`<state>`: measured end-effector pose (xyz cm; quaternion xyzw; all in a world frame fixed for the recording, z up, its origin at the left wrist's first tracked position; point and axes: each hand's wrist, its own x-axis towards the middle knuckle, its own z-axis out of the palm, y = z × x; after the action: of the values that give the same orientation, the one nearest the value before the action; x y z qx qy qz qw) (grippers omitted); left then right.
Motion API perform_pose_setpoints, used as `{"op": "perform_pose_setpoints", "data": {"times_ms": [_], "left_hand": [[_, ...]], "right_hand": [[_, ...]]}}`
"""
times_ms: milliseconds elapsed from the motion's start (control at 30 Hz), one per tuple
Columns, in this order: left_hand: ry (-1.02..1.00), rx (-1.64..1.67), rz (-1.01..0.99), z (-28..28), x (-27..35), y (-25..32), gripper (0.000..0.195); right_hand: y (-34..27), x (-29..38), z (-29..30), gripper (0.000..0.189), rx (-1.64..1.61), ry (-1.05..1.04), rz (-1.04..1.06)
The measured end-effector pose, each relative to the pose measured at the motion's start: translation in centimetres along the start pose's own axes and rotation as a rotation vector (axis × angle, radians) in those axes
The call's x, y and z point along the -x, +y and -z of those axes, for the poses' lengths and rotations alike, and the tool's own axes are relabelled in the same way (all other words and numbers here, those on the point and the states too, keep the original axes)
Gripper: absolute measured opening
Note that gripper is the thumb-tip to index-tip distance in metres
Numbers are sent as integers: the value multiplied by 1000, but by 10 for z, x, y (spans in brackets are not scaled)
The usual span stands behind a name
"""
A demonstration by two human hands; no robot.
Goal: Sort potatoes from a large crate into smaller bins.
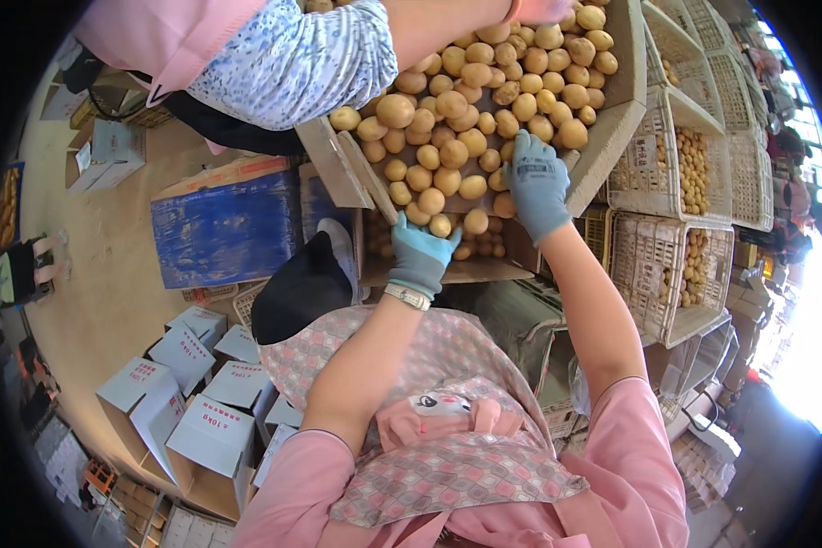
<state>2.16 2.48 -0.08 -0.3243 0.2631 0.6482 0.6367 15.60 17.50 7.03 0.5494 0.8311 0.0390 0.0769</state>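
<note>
Many round, yellow-brown potatoes [452, 154] lie on a sloping sorting tray with a worn side board [606, 157]. At the tray's lower mouth is my left hand [421, 253], in a blue-grey glove. A small potato [440, 226] shows between its spread thumb and fingers; whether it is gripped I cannot tell. My right hand [538, 181], gloved alike, reaches over the tray's right side. Its fingertips touch potatoes, and what lies under the palm is hidden. Below the mouth, an open cardboard box [452, 274] holds more potatoes, partly covered by my left hand.
Across the tray, a co-worker's arm [445, 31] reaches over the potatoes. Stacked plastic crates [647, 274], some holding potatoes, stand at right. Several open cartons [212, 425] sit on the floor at lower left. A blue-sided box [226, 236] stands left of my knee.
</note>
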Motion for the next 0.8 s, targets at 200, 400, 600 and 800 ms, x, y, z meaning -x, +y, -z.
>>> {"op": "perform_pose_setpoints", "data": {"times_ms": [200, 400, 600, 800], "left_hand": [[-125, 168, 116, -6, 6, 1, 73], [-181, 174, 134, -5, 1, 1, 76], [-44, 180, 74, -12, 17, 18, 72], [-78, 30, 29, -15, 5, -3, 70]], "right_hand": [[7, -15, 7, 39, -119, -29, 119], [-3, 15, 36, 38, -768, 91, -130], [-137, -11, 68, 47, -588, 30, 344], [-139, -22, 44, 47, -466, 79, 263]]}}
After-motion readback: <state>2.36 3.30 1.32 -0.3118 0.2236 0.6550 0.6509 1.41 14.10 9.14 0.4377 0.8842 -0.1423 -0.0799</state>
